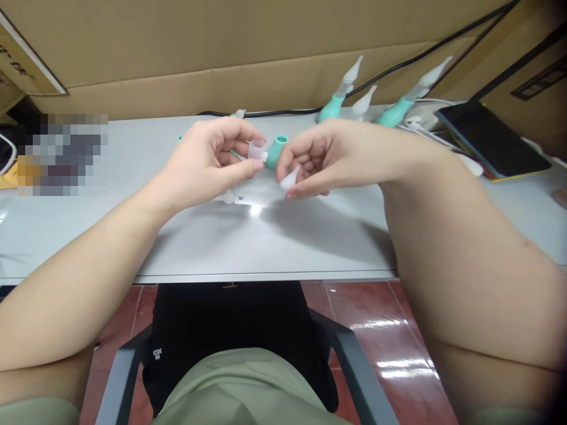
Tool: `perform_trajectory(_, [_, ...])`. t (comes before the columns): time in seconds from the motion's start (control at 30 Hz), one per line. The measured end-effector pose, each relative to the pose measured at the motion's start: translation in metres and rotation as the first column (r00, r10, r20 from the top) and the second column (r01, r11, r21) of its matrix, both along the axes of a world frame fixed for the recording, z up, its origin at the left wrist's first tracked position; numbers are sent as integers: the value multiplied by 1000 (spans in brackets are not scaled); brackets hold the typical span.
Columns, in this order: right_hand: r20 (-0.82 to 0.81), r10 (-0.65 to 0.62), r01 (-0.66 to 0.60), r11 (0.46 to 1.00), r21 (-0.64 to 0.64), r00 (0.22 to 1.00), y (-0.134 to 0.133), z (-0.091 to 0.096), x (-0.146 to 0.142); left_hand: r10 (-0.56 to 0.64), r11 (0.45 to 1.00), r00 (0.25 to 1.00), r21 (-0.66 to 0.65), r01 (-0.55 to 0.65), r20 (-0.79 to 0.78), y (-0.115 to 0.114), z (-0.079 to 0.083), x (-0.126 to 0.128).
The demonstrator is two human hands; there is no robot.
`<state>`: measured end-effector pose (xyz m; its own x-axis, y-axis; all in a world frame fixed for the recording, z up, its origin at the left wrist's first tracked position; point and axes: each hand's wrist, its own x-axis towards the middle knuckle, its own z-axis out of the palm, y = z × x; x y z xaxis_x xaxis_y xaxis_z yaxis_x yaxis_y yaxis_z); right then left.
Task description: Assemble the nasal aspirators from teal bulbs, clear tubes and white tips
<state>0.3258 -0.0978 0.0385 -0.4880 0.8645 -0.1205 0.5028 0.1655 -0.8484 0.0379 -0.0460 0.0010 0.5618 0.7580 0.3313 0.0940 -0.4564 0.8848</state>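
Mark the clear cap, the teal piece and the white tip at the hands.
clear cap (256, 149): head view, its side wall.
teal piece (276, 151): head view, middle of its body.
white tip (290, 177): head view, its middle.

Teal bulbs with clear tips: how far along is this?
Done: one tipped bulb and a second bulb at the back of the table. In hand: the left hand pinches a clear collar against a teal piece; the right hand holds a clear tip. Left: loose small clear parts.

One cam, worn on the person's head, faces fwd & down over the grey table (266, 248) toward the cardboard wall (177, 53) at the back; v. close in, left hand (208, 162) & right hand (321, 156) mid-frame (lap (239, 383) and chair armrest (349, 363) at bottom edge)
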Motion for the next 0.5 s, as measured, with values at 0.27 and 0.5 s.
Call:
perform_trajectory(0.27, [475, 34, -40, 999, 3, 879, -2, 5, -15, 7, 999, 999, 45, -5, -40, 2, 0, -2])
perform_trajectory(0.5, [540, -3, 0, 1000, 6, 842, 0, 9, -14, 16, 998, 998, 67, -12, -66, 1, 1, -3])
